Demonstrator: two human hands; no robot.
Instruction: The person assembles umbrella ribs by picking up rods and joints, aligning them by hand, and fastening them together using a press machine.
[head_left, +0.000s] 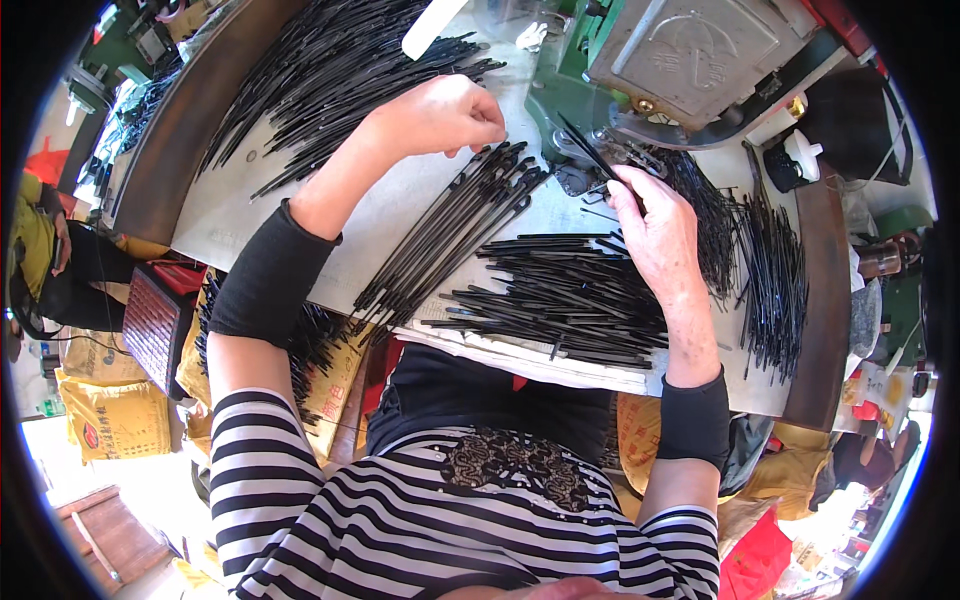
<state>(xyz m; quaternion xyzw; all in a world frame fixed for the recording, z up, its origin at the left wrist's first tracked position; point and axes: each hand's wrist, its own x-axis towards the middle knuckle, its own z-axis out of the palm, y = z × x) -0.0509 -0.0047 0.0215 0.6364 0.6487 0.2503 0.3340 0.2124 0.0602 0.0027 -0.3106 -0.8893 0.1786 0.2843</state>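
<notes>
My right hand [655, 220] pinches a thin black rod [590, 146], whose far end points up and left toward the green machine [562, 95]. My left hand [455, 115] is raised with its fingers curled closed; whether anything is in them is hidden. Just below it lies a slanting bundle of long black rods [450, 225] with looped or thickened ends. Between that bundle and my right wrist is a pile of shorter black rods [570, 295].
A large heap of black rods [330, 90] covers the back left of the table [225, 215]. More rods [772, 285] lie at the right, inside a brown raised edge [822, 300]. The machine's grey metal cover [690, 55] stands at the back right. Yellow sacks [115, 415] sit at floor level.
</notes>
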